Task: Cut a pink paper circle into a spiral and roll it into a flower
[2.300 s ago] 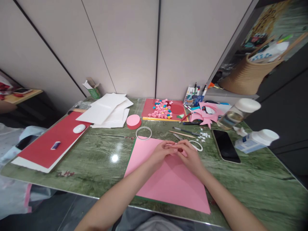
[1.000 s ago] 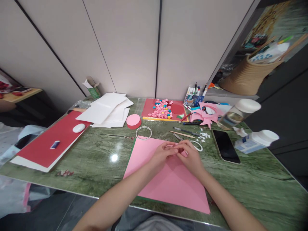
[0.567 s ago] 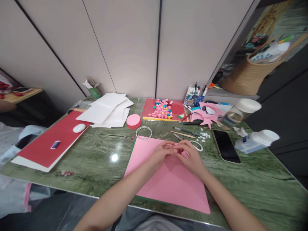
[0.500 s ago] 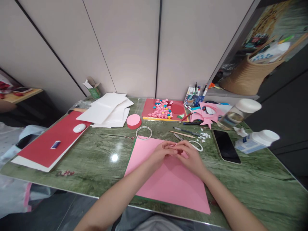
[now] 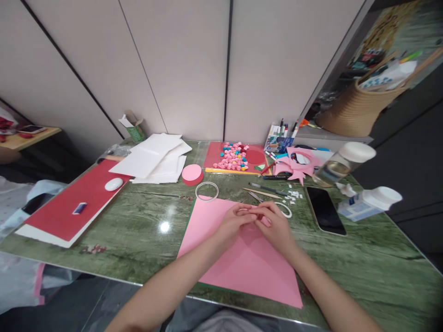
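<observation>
My left hand [image 5: 232,222] and my right hand [image 5: 274,224] meet fingertip to fingertip above a large pink paper sheet [image 5: 242,258] lying on the green marbled table [image 5: 145,221]. Both hands have their fingers curled and pinched together around something small and pink that I cannot make out. A white tape ring [image 5: 284,210] lies just beyond my right hand. A second tape ring [image 5: 206,191] sits at the far left corner of the pink sheet.
A black phone [image 5: 325,210] and two white-capped bottles [image 5: 368,202] lie to the right. Pens and a stick [image 5: 266,190] are behind my hands. A red board with small pink pieces [image 5: 235,157], a pink round [image 5: 192,174], white sheets [image 5: 155,159] and a red mat with a mouse [image 5: 113,184] stand farther back and left.
Hardly anything differs: my hands stay together over the pink sheet, with only slight shifts of the fingers.
</observation>
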{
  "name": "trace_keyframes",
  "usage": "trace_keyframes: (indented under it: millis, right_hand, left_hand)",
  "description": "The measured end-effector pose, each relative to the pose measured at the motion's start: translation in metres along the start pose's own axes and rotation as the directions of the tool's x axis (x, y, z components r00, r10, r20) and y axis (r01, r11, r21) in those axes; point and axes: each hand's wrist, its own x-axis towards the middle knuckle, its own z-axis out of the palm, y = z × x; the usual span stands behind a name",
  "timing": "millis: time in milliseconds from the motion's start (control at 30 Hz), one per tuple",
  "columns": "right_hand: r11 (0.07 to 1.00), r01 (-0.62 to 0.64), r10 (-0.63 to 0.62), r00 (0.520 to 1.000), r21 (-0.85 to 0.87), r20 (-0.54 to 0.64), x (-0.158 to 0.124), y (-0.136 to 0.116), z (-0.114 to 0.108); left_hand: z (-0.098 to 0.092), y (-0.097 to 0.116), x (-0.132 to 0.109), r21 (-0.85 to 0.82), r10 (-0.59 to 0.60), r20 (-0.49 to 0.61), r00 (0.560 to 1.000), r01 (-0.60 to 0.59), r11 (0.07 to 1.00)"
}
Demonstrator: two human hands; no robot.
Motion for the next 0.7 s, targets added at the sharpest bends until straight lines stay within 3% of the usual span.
trace_keyframes:
  millis: [267, 600, 700]
  right_hand:
    - [0.999, -0.024, 0.022, 0.998, 0.038, 0.059, 0.002, -0.003, -0.004]
    - [0.997, -0.014, -0.004, 0.97, 0.07, 0.243, 0.004, -0.009, -0.009]
    - [0.999, -0.024, 0.014, 0.976, 0.042, 0.217, 0.004, -0.006, -0.009]
  left_hand:
    - [-0.002, 0.002, 0.001, -0.004, -0.035, 0.025, 0.999, 0.036, 0.999]
    - [-0.007, 0.007, 0.004, 0.074, -0.075, 0.175, 0.982, 0.062, 0.995]
    - [-0.003, 0.01, 0.002, 0.087, -0.051, 0.17, 0.984, 0.036, 0.996]
